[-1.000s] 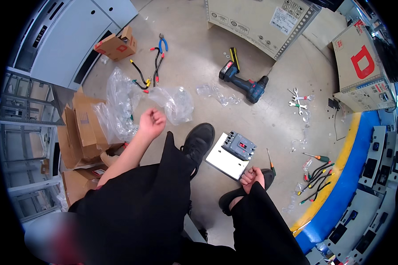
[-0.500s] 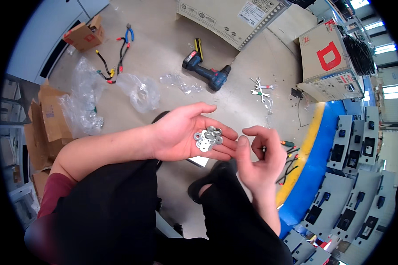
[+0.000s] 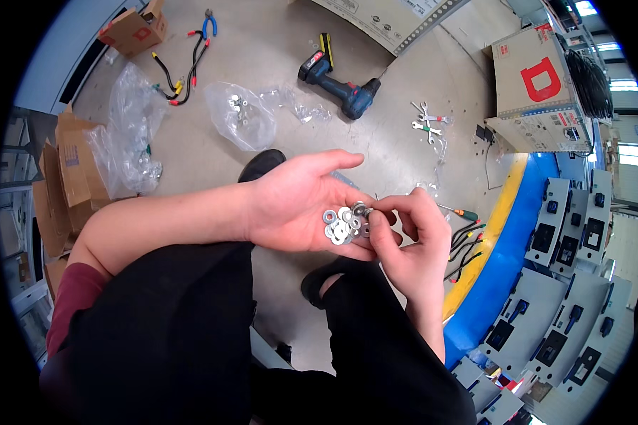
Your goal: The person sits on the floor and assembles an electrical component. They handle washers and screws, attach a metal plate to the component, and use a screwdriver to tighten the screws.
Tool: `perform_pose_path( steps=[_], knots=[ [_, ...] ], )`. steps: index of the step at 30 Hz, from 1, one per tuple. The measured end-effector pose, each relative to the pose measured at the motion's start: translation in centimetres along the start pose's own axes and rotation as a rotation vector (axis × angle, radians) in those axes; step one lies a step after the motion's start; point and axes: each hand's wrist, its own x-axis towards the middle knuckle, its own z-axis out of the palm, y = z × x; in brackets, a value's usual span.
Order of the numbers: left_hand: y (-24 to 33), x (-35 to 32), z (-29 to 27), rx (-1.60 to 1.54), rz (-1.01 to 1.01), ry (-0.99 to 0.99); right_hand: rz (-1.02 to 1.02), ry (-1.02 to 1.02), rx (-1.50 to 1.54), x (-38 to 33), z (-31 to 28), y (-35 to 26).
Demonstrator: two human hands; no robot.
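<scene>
My left hand is turned palm up and bears a small pile of silver metal washers, with its thumb held apart and its fingers stretched to the right. Over those fingertips, the thumb and forefinger of my right hand close in a pinch at the pile's right edge, on a washer. The fingertips partly cover that washer. Some of the left fingers are hidden behind the right hand.
A cordless drill lies on the floor ahead, left of several spanners. Clear plastic bags and an open cardboard box are at the left. Cables and a screwdriver lie at the right, near a yellow floor stripe.
My right hand has come left and its thumb and forefinger have closed on a washer at the pile. My left hand with the washers has shifted slightly right. The view has tilted a little.
</scene>
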Motion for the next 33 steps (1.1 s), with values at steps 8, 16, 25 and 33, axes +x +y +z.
perform_pose_path(
  steps=[8, 16, 25, 33],
  knots=[
    [-0.1, 0.3, -0.1, -0.014, -0.015, -0.009, 0.044, -0.021, 0.044, 0.0, -0.2, -0.2],
    [-0.2, 0.4, -0.5, 0.012, -0.028, -0.007, 0.112, -0.059, 0.145, 0.0, 0.3, -0.5],
    [-0.2, 0.3, -1.0, 0.039, -0.003, -0.018, 0.069, -0.055, 0.216, -0.3, -0.7, 0.5],
    [-0.2, 0.4, -1.1, 0.019, -0.024, -0.001, -0.102, -0.029, 0.016, 0.1, 0.3, -0.1]
  ],
)
